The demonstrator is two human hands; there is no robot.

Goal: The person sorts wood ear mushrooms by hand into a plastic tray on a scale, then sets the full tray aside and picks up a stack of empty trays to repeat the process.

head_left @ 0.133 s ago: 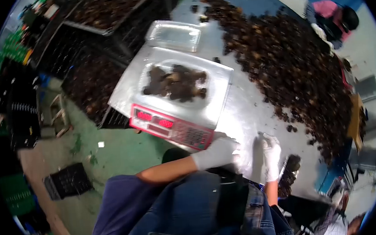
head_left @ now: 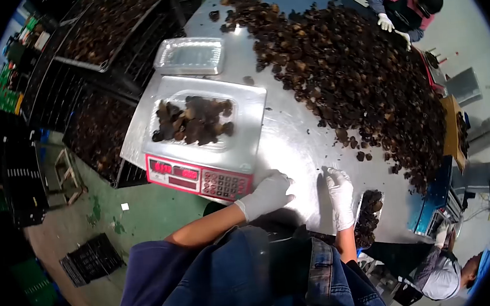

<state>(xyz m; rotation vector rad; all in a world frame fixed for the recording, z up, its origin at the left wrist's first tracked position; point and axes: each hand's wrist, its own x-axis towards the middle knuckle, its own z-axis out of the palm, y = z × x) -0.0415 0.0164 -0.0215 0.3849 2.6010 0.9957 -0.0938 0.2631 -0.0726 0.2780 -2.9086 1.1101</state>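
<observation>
My left hand point(head_left: 268, 195), in a white glove, rests by the lower right corner of a red-edged digital scale point(head_left: 195, 180). Its fingers are loosely apart, holding nothing that I can see. On the scale's metal plate lies a clear plastic tray point(head_left: 221, 145) with dark brown, mushroom-like pieces point(head_left: 193, 121) in it. My right hand point(head_left: 340, 198), also gloved, is over the steel table, its fingers slightly bent and holding nothing visible. Just right of it stands another filled tray point(head_left: 369, 218) of the dark pieces.
Empty clear trays point(head_left: 190, 56) are stacked behind the scale. A large heap of dark pieces point(head_left: 353, 69) covers the table's right side. Black crates point(head_left: 103, 34) hold more at the left. One co-worker point(head_left: 409, 8) is across the table, another point(head_left: 439, 276) at lower right.
The view has turned, so the scale, trays and heap appear further left. Both hands stay near the table's front edge, with no visible grasp or release.
</observation>
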